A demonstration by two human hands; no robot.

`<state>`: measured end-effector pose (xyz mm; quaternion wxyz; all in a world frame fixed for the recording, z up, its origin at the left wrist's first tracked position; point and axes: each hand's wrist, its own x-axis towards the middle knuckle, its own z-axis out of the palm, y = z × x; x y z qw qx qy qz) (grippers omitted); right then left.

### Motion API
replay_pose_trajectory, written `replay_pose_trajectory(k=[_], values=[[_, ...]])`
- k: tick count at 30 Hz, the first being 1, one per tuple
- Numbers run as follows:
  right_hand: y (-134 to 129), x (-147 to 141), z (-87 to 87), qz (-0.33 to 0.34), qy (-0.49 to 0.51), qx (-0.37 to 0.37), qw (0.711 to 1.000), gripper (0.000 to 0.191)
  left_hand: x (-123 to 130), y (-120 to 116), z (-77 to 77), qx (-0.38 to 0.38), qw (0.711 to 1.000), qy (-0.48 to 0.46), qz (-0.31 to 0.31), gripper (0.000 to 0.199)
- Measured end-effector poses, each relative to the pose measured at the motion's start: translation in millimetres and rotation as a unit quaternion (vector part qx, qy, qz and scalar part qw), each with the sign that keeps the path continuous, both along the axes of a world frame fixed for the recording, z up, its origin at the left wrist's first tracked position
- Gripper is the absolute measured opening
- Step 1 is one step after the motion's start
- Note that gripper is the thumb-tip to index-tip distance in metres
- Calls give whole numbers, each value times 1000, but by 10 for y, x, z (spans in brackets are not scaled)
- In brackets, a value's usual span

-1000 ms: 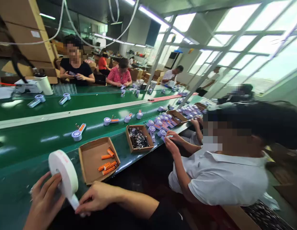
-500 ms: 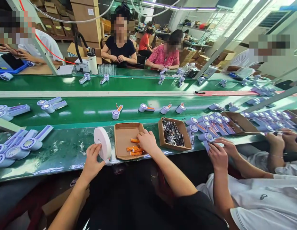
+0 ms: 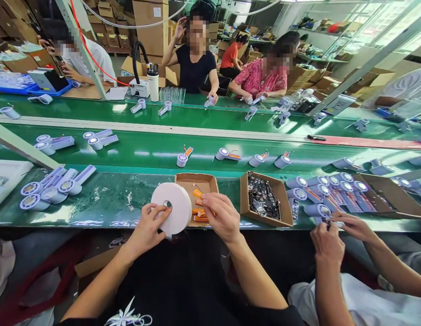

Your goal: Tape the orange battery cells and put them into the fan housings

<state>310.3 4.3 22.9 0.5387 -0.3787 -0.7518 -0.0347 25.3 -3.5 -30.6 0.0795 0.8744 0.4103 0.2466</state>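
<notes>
My left hand [image 3: 147, 231] grips a wide white roll of tape [image 3: 176, 209] by its near side, fingers at the core hole and thumb at the lower edge. The roll stands tilted over the bench edge. Between the fingertips of my right hand [image 3: 224, 217] is an orange battery cell [image 3: 197, 193], held up over a shallow cardboard box [image 3: 183, 179]. Several more orange cells [image 3: 199, 217] lie in that box, partly covered by my right hand and the roll.
A second cardboard box [image 3: 243, 194] holds small black circuit boards. Purple-white handheld fan bodies [image 3: 54, 192] lie piled at left, with others [image 3: 185, 156] along the green conveyor belt [image 3: 138, 154]. On my right, a co-worker's hands [image 3: 332, 235] work on a part.
My right hand has lifted an orange battery cell out of the box. The roll of tape has turned its flat face toward me. Across the belt, a person has raised one hand.
</notes>
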Motion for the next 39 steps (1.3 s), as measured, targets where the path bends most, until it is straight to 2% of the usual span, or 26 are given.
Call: replay_pose_trajectory(k=[4, 8, 15, 18, 21, 23, 26, 28, 29, 31, 32, 33, 35, 39], values=[[-14, -29, -71, -8, -58, 42, 997, 39, 49, -28, 52, -10, 1000, 9, -18, 80], [-17, -30, -151, -32, -61, 58, 996, 41, 61, -22, 85, -4, 1000, 15, -18, 82], [49, -34, -21, -102, 17, 67, 992, 44, 77, -29, 110, -5, 999, 36, -34, 79], [60, -5, -51, -65, -24, 73, 995, 42, 78, -47, 114, -6, 998, 40, -44, 78], [58, 21, -174, 4, -85, 56, 995, 38, 78, -43, 128, -4, 998, 46, -49, 78], [53, 32, -263, 36, -93, 31, 995, 42, 70, -29, 131, -6, 997, 56, -43, 77], [10, 34, -334, 85, -18, -54, 995, 51, 20, -19, 109, 10, 997, 76, -32, 77], [-33, 19, -327, 129, 90, -171, 973, 53, -54, -7, 55, 45, 995, 87, -26, 78], [-43, 8, -315, 153, 148, -242, 947, 56, -103, 19, 10, 69, 993, 90, -25, 77], [-8, -6, -281, 199, 229, -383, 872, 66, -207, 135, -102, 119, 988, 95, -24, 72], [39, -1, -258, 214, 246, -442, 836, 68, -252, 223, -156, 151, 982, 100, -46, 69], [98, 16, -229, 220, 248, -488, 807, 68, -287, 317, -195, 178, 978, 97, -58, 68], [223, 83, -148, 205, 215, -548, 782, 59, -323, 477, -213, 207, 969, 106, -80, 70], [380, 280, 59, 146, 111, -585, 790, 45, -300, 563, -118, 212, 964, 128, -98, 79]])
